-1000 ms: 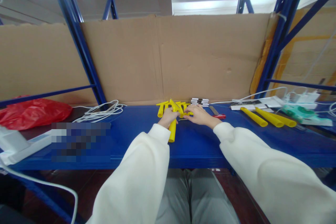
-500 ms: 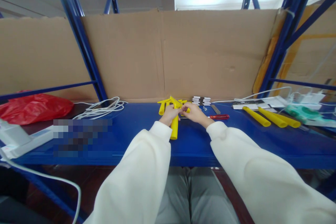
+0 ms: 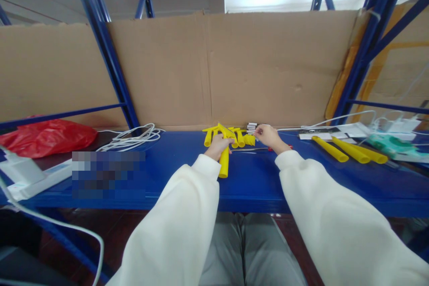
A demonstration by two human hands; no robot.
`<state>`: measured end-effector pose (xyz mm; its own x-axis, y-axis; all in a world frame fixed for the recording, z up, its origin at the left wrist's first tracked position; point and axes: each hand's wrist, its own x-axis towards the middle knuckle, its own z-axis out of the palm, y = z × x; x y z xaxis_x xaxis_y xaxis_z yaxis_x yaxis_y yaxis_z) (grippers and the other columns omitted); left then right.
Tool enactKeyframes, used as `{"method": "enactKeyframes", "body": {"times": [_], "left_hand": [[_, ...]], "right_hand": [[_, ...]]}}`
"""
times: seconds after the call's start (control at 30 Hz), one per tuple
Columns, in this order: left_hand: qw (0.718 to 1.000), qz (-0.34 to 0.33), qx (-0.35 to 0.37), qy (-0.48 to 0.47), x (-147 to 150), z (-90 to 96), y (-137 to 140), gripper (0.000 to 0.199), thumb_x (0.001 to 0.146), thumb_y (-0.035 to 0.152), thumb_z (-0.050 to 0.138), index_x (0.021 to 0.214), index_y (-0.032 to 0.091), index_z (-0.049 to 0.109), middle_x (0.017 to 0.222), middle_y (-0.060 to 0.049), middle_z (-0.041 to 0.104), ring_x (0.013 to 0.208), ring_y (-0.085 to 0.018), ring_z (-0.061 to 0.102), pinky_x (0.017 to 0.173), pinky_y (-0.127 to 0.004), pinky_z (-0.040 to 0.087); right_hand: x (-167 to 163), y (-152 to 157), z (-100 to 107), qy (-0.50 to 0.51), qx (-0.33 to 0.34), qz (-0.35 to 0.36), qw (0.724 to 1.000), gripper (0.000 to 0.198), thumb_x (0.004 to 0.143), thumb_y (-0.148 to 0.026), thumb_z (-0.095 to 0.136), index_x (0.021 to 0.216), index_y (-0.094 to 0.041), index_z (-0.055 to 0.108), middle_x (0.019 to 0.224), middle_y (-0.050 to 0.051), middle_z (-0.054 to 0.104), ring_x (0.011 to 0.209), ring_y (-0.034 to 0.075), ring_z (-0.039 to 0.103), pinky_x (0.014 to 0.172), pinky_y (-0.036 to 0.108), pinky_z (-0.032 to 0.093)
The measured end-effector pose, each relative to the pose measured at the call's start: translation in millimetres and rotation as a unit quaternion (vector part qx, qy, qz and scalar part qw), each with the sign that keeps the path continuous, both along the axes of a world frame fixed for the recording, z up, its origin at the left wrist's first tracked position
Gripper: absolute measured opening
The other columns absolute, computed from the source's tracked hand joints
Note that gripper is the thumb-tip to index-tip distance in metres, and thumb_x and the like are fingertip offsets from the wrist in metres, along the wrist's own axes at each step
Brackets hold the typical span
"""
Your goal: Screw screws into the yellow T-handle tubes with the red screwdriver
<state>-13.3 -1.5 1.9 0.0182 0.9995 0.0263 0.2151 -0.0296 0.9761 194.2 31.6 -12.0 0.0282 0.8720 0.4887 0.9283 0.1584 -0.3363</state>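
My left hand [image 3: 217, 145] is closed around a yellow plastic tube-like handle [image 3: 224, 165], whose wide hollow end points toward me. To the right, my right hand [image 3: 267, 135] reaches over the small parts near the back of the table, fingertips pinched together; whatever they hold is too small to make out. Just beyond it lies a stack of white-and-black pieces [image 3: 252, 128]. Several more yellow plastic parts [image 3: 240, 137] sit between my hands, toward the cardboard. A red-handled screwdriver [image 3: 270, 149] lies below my right hand, partly covered by it.
Three long yellow tubes [image 3: 348, 149] rest at the right, near a green-and-white packet [image 3: 385, 145] and white chargers. At the left are coiled white cable [image 3: 142, 136], a red plastic bag [image 3: 50, 136] and a power strip [image 3: 43, 178]. A cardboard wall [image 3: 268, 67] closes the back.
My right hand has left the yellow handle and moved right, over the small parts. My left hand keeps its hold on the handle in nearly the same place.
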Motion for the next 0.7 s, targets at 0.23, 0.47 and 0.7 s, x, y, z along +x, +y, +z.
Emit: {"method": "enactKeyframes", "body": {"times": [0.23, 0.47, 0.7], "left_hand": [[1.000, -0.012, 0.002, 0.016, 1, -2.4, -1, 0.009, 0.076, 0.006, 0.066, 0.085, 0.010, 0.067, 0.061, 0.002, 0.061, 0.038, -0.009, 0.050, 0.046, -0.023, 0.049], [0.999, -0.036, 0.003, 0.012, 1, -7.4, 2, 0.008, 0.075, 0.007, 0.066, 0.081, 0.012, 0.064, 0.059, 0.001, 0.060, 0.037, -0.008, 0.049, 0.039, -0.020, 0.039], [0.999, -0.049, -0.002, 0.012, 0, -8.0, 4, 0.010, 0.075, 0.006, 0.066, 0.074, 0.013, 0.060, 0.059, 0.001, 0.060, 0.037, -0.008, 0.049, 0.039, -0.020, 0.039]], "right_hand": [[29, 2, 2, -0.056, -0.148, -0.170, 0.973, 0.022, 0.088, -0.028, 0.060, 0.102, -0.019, 0.075, 0.112, 0.014, 0.076, 0.113, 0.030, 0.068, 0.093, 0.039, 0.049], [21, 8, 1, -0.083, -0.181, -0.168, 0.965, 0.031, 0.090, -0.030, 0.059, 0.115, -0.015, 0.071, 0.119, 0.019, 0.073, 0.121, 0.032, 0.064, 0.098, 0.046, 0.046], [31, 5, 0, -0.024, -0.144, -0.171, 0.974, 0.030, 0.093, -0.034, 0.052, 0.110, -0.020, 0.072, 0.121, 0.016, 0.073, 0.121, 0.032, 0.064, 0.100, 0.048, 0.045]]}}
